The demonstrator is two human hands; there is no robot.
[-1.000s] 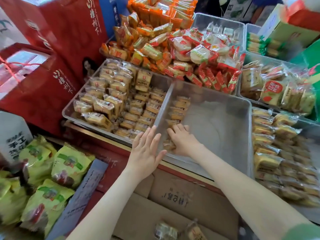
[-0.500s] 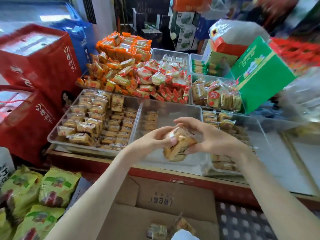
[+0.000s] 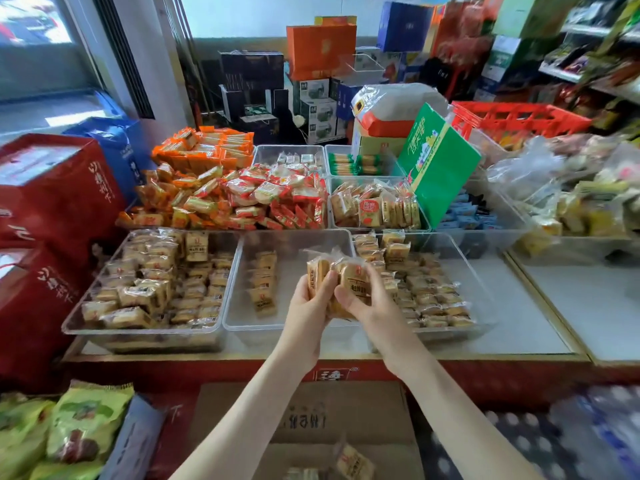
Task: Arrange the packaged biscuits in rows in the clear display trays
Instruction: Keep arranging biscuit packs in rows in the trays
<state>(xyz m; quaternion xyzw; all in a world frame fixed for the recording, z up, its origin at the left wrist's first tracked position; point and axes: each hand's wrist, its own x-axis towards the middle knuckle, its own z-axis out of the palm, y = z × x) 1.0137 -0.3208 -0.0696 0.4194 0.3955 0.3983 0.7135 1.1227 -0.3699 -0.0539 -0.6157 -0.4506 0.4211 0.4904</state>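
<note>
Left hand (image 3: 308, 301) and right hand (image 3: 369, 306) both grip a bunch of clear-wrapped tan biscuit packets (image 3: 346, 277) above the middle clear plastic tray (image 3: 294, 258). It holds one row of packets (image 3: 264, 282); most rows left to fill.

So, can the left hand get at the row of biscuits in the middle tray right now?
Probably not yet: the row lies uncovered in the tray, but the left hand and right hand both grip a bundle of packets.

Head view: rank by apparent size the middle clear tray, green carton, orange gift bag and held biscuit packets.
Largest: middle clear tray
Next: green carton and orange gift bag, too alike to rank; the bag is farther back
Smallest: biscuit packets
</note>
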